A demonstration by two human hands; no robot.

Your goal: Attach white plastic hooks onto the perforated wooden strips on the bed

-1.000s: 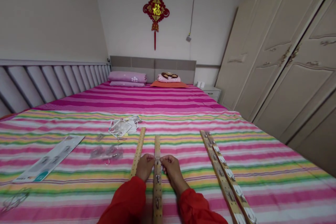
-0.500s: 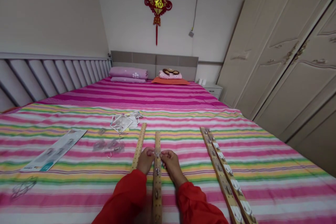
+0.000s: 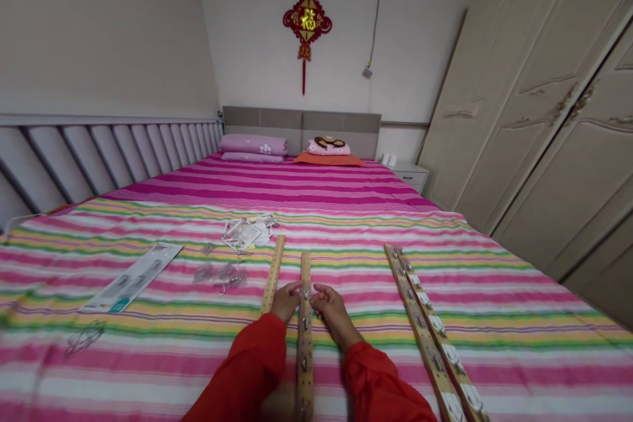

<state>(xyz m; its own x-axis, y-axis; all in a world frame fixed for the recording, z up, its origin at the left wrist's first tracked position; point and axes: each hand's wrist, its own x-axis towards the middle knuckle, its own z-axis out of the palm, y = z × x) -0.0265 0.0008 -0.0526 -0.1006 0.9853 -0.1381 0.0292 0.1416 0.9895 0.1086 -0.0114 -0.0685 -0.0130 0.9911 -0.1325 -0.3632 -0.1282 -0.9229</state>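
Observation:
A long wooden strip (image 3: pixel 306 270) with rows of small holes lies lengthwise in front of me, several metal hooks along it. At its upper part is a small metal hook (image 3: pixel 306 295), which seems to have a clear backing. My left hand (image 3: pixel 285 303) pinches the hook's left edge with thumb and forefinger. From the other side, my right hand (image 3: pixel 330 306) pinches the right edge, fingertips close to the strip. Nearer to me on the same strip sits another hook (image 3: pixel 305 324). A second perforated strip (image 3: pixel 273 267) lies just left, partly behind my left hand.
Two strips (image 3: pixel 415 310) bearing metal and white hooks lie on the right. Left of my hands are clear-backed loose hooks (image 3: pixel 225 273), crumpled packaging (image 3: pixel 244 233), a flat hook package (image 3: pixel 133 277) and a wire bundle (image 3: pixel 86 336). Striped bedding (image 3: pixel 198 369) lies beneath everything.
The view has shifted, so the whole scene sits slightly further right. Both hands stay at the same hook on the strip, with little visible movement against it.

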